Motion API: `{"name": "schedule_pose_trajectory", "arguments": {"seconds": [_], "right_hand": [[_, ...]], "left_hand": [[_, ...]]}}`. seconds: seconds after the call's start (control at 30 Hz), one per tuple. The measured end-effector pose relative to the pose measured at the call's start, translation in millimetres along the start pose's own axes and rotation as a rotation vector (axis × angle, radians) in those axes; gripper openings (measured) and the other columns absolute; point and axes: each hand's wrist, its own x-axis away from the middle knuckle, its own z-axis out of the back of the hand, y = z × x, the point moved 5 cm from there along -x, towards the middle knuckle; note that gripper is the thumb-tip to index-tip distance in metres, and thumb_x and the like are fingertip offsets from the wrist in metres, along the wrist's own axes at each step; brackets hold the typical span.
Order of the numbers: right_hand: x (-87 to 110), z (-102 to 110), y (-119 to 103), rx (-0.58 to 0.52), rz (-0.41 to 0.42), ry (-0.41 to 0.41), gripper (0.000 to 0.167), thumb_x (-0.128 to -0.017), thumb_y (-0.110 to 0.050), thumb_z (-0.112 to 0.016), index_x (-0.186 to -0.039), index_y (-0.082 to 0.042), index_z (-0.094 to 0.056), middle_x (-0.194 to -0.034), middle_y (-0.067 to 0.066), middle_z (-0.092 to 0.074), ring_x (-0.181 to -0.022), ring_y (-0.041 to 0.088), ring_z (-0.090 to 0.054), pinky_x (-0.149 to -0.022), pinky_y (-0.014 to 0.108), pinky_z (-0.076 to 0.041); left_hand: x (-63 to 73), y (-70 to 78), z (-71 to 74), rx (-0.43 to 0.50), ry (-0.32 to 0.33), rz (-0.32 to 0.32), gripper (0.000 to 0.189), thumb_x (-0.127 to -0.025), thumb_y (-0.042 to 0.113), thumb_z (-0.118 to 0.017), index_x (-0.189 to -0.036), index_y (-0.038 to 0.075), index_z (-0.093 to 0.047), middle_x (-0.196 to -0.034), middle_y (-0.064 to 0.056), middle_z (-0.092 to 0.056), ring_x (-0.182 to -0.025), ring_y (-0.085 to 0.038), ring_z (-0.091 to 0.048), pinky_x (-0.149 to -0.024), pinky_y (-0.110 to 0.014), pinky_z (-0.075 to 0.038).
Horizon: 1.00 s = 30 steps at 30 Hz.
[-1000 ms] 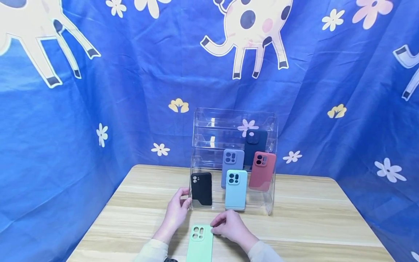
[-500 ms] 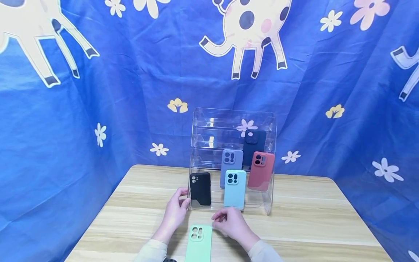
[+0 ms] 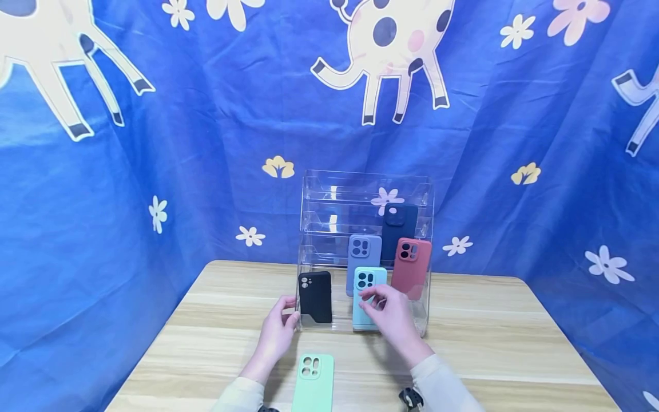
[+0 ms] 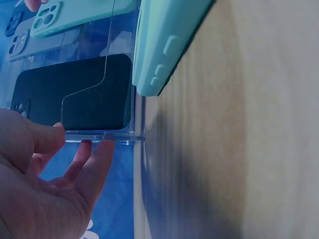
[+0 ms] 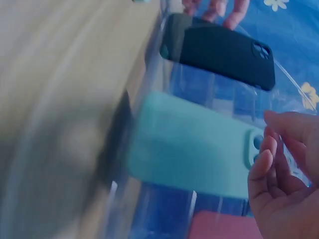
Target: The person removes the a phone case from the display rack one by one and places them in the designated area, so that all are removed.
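A clear acrylic display stand (image 3: 340, 320) with stepped tiers holds several phone cases. My left hand (image 3: 278, 331) grips the stand's left side edge, thumb in front and fingers behind, beside a black phone case (image 3: 315, 297). My right hand (image 3: 393, 315) is in front of the light blue phone case (image 3: 363, 312) on the lowest tier. Its loosely bent fingers (image 5: 261, 169) are by the camera cutouts, holding nothing. A light green phone case (image 3: 314, 389) lies on the table near the front; the left wrist view shows layered edges at the green case (image 4: 167, 50).
On higher tiers lean a periwinkle phone case (image 3: 362, 266), a red phone case (image 3: 412, 266) and a dark navy phone case (image 3: 399, 234). The wooden table (image 3: 504, 343) extends to both sides. A blue patterned curtain (image 3: 231, 143) hangs behind it.
My right hand has moved from beside the green phone case up and right to the light blue phone case. My left hand stays at the stand's edge.
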Motion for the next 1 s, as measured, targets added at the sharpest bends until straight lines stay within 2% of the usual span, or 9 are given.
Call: {"name": "schedule_pose_trajectory", "arguments": {"seconds": [0.2,0.47,0.7,1.0], "right_hand": [[-11.6,19.8,-1.0,0.063,0.046,0.149,0.021,-0.08,-0.004,-0.087,-0.095,-0.017,-0.08,-0.086,-0.004,-0.072,-0.068,0.006,-0.06,-0.059,0.017,-0.053],[-22.2,36.2,2.3,0.063,0.034,0.217,0.028,-0.08,-0.001,-0.086,-0.103,-0.014,-0.079,-0.094,0.006,-0.07,-0.073,0.017,-0.065,-0.062,0.021,-0.058],[-30.0,42.9,5.5,0.083,0.019,0.212,0.03,-0.085,-0.007,-0.084,-0.114,-0.012,-0.078,-0.111,0.006,-0.068,-0.081,0.022,-0.068,-0.069,0.028,-0.063],[-30.6,39.6,15.3,0.128,0.035,0.176,0.026,-0.089,-0.008,-0.081,-0.114,-0.014,-0.079,-0.11,0.003,-0.073,-0.082,0.011,-0.069,-0.072,0.024,-0.064]], "left_hand": [[0.5,-1.1,-1.0,0.009,0.002,0.001,0.03,-0.099,-0.006,-0.058,-0.129,-0.001,-0.059,-0.132,-0.027,-0.063,-0.109,-0.042,-0.071,-0.085,-0.036,-0.066],[1.2,-0.4,-1.2,0.0,-0.001,0.009,0.031,-0.099,-0.005,-0.058,-0.129,0.0,-0.059,-0.133,-0.027,-0.063,-0.111,-0.042,-0.07,-0.086,-0.037,-0.066],[0.0,-0.3,-0.3,-0.011,0.003,0.0,0.03,-0.099,-0.004,-0.058,-0.129,0.0,-0.059,-0.133,-0.027,-0.063,-0.111,-0.041,-0.071,-0.087,-0.038,-0.065],[0.2,-0.9,-0.8,-0.011,0.001,-0.008,0.029,-0.099,-0.005,-0.058,-0.128,0.0,-0.059,-0.132,-0.027,-0.063,-0.109,-0.041,-0.071,-0.085,-0.037,-0.066]]}}
